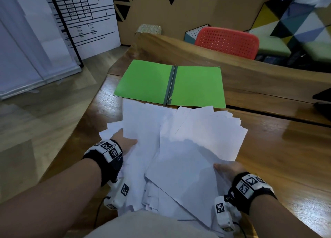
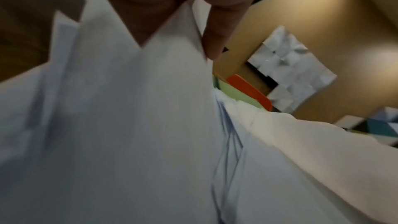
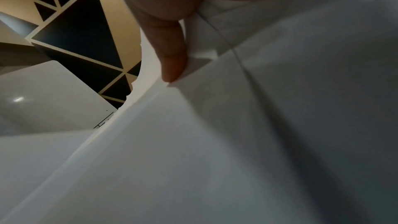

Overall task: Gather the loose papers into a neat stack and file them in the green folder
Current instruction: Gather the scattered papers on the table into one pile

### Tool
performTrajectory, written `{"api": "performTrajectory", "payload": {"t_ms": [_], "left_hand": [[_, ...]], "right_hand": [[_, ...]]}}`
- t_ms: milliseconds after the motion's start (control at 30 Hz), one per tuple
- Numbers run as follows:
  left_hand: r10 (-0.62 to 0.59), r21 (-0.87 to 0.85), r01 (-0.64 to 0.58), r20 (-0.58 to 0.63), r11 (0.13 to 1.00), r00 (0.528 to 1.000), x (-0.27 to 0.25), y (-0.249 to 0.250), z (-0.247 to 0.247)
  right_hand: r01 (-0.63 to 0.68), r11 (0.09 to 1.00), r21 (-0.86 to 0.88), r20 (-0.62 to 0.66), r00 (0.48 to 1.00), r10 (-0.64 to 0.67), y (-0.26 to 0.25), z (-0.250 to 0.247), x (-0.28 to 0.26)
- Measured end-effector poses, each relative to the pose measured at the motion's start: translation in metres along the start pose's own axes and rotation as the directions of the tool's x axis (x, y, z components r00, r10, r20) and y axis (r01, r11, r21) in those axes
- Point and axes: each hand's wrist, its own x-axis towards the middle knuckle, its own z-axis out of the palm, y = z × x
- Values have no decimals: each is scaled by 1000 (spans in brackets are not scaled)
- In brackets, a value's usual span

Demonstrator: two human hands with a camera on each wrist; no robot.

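Observation:
An open green folder lies flat on the wooden table, its grey spine in the middle. In front of it sits a messy fanned pile of white papers, reaching down to my lap. My left hand grips the pile's left side, the thumb on top and the fingers hidden beneath. My right hand grips the near right corner the same way. The left wrist view shows papers under a thumb. In the right wrist view a thumb presses onto the sheets.
A raised wooden ledge runs behind the folder, with a red perforated chair beyond it. A printed white board leans at the far left past the table's left edge. Something dark pokes in at the right edge.

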Motion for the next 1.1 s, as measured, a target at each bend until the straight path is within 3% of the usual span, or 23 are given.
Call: {"api": "performTrajectory", "payload": {"t_ms": [100,200,300,367,467,500,567,667,767,833,900,967,1033,1100], "left_hand": [[160,-40,-163,-77,986,984,-18,21,-3],[336,-112,-358,-177,927,925,-34,49,-18],[483,-271,-531,-226,803,846,-55,82,-40],[520,-393,-570,-238,721,821,-67,100,-56],[617,-614,-599,-219,514,755,-77,116,-76],[644,-617,-602,-193,507,740,-74,117,-78],[641,-553,-579,-101,600,761,-58,114,-74],[483,-485,-384,93,786,871,-14,80,-47],[282,-150,-263,124,953,951,18,39,-9],[185,117,-201,140,973,973,14,20,17],[146,274,-207,228,939,963,2,8,43],[128,254,-233,369,939,921,-8,3,58],[141,186,-238,423,953,895,-11,2,60],[143,241,-220,297,945,944,-11,1,51]], "right_hand": [[8,1000,12,-2,1000,-8,5,3,17],[-14,997,-75,-36,999,12,-13,2,-10],[17,991,-129,-25,999,-21,-16,-2,-9],[38,992,-121,-14,999,-40,-15,-2,-8],[42,992,-115,-18,999,-44,-14,-2,-6],[43,995,-94,-7,999,-44,-13,-2,-3],[34,998,-48,36,999,-32,-12,-6,-1],[-16,999,37,84,996,13,-15,-11,-7],[-25,992,126,104,994,12,-18,-13,-13],[-16,972,234,136,991,-16,-20,-13,-16],[-22,966,256,170,985,-23,-20,-9,-17],[3,986,169,151,988,-29,-14,-3,-13],[10,998,66,111,994,-17,-9,0,-13],[-6,999,45,89,996,2,-7,1,-14]]}}
